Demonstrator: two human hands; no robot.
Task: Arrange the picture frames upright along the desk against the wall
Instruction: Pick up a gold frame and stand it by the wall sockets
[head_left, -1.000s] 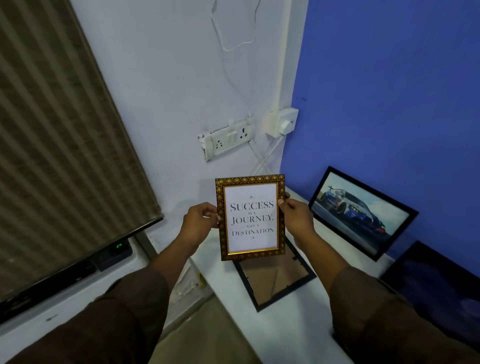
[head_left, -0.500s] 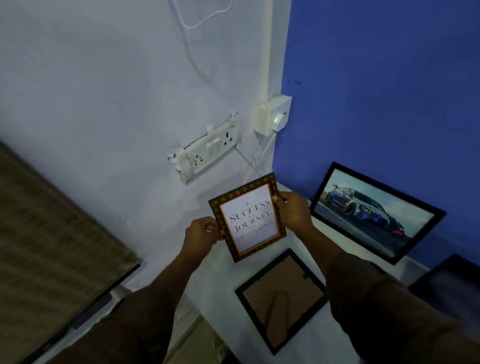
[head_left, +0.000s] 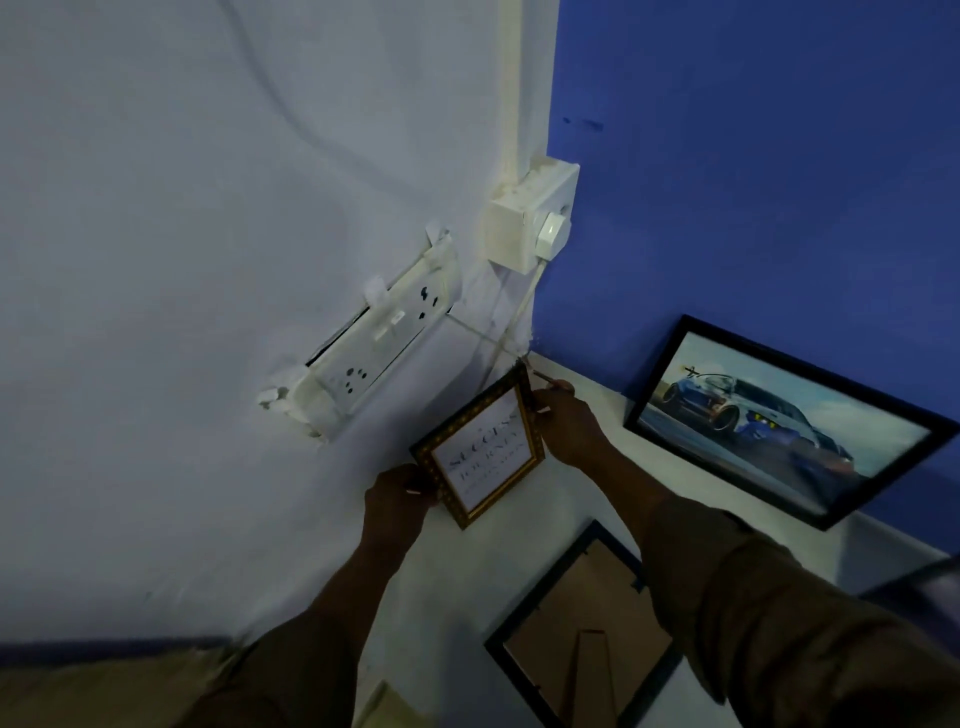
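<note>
Holding the gold frame (head_left: 480, 451) w/ both hands, left hand (head_left: 400, 493) & right hand (head_left: 563, 418) gripping its sides. It's tilted near the surface (head_left: 587, 499) back corner. Car frame (head_left: 779, 421) leans on the blue wall.

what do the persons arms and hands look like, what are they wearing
Both arms wear loose long sleeves in a dark olive-brown cloth, the left sleeve and right sleeve ending partway down the forearm, so the wrists are bare. The left hand and right hand are bare: no gloves, and no rings, watch or bracelet show in this dim view.
</note>
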